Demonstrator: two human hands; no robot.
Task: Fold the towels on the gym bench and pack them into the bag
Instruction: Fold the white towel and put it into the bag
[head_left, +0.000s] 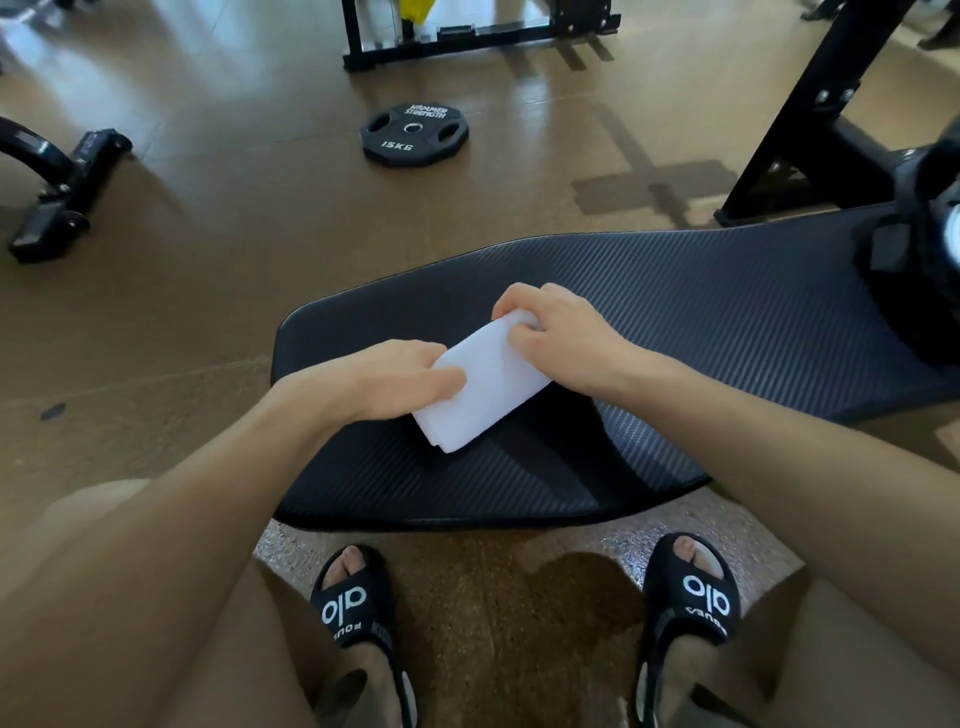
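A white towel (483, 387), folded into a narrow thick rectangle, lies slantwise on the black ribbed gym bench (675, 306). My left hand (400, 379) grips its left long edge, fingers curled onto the cloth. My right hand (556, 332) pinches the towel's far upper end. The near lower end of the towel rests on the pad. No bag is in view.
A black 15 kg weight plate (414, 134) lies on the brown floor beyond the bench. A black machine frame (810, 140) stands at the right and another black base (57, 192) at the left. My feet in black slides (358, 608) are below the bench edge.
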